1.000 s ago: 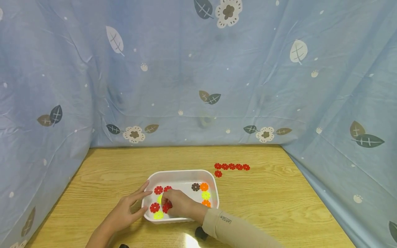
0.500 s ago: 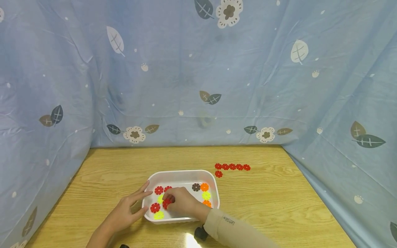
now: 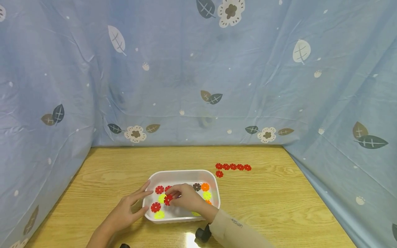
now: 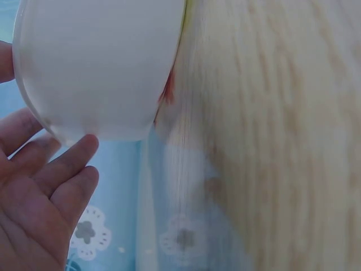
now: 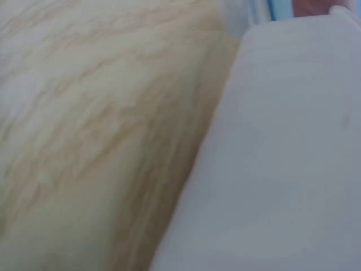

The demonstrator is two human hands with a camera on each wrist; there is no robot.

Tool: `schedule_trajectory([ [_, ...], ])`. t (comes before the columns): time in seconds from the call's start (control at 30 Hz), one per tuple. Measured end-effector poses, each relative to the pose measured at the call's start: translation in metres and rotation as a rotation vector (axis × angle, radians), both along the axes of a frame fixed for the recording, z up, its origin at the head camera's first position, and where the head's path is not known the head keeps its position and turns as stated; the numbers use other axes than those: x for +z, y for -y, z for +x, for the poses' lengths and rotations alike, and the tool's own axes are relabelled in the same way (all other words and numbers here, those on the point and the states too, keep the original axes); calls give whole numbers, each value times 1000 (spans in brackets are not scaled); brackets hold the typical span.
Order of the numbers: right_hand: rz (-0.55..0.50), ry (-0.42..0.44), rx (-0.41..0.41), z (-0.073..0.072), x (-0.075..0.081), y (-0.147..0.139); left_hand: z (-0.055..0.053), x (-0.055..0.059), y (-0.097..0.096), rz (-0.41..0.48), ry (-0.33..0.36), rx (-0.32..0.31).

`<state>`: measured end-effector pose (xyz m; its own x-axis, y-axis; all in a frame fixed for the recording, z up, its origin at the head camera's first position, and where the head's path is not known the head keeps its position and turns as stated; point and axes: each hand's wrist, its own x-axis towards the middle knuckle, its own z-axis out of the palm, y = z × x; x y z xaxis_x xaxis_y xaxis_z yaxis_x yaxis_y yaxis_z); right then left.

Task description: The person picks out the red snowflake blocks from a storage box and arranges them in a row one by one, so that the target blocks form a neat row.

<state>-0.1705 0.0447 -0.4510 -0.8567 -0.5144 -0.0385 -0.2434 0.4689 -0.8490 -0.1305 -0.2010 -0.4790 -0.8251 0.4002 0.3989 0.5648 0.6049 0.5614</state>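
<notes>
In the head view, my right hand [image 3: 190, 198] pinches a red notched plastic disc [image 3: 168, 200] above the white tray [image 3: 181, 175]. My left hand [image 3: 126, 209] has its fingers spread against the tray's left rim; in the left wrist view, fingertips touch the outer wall [image 4: 101, 73]. Red discs [image 3: 155, 207] and yellow discs [image 3: 159, 215] lie at the tray's left side. A brown disc [image 3: 196, 187], orange disc [image 3: 205, 187] and yellow disc [image 3: 207, 195] lie at the right, partly behind my hand. The right wrist view shows mostly the tray's outer wall [image 5: 271, 158].
On the wooden table [image 3: 273, 199], several red discs [image 3: 233, 166] form a row beyond the tray's right corner, with one red disc [image 3: 219, 174] below its left end. A blue patterned cloth [image 3: 186, 75] encloses the back and sides.
My right hand has lifted the red disc from the tray's left part and moved slightly up and right. The left hand stays at the rim.
</notes>
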Motion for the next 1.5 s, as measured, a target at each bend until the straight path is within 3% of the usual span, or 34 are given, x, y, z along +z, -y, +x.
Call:
schedule_trajectory([
  [0.5, -256, 76, -168, -9, 24, -58, 0, 4, -2, -37, 47, 39],
  [0.77, -352, 85, -351, -20, 20, -96, 1, 2, -1, -24, 45, 30],
  [0.9, -360, 66, -447, -23, 19, -114, 1, 2, -2, -15, 34, 21],
  [1.1, -358, 56, -518, -31, 13, -138, 2, 3, -1, -6, 26, 14],
  [1.5, -248, 119, -677, -49, -22, -171, 0, -2, 0, -10, 12, 6],
])
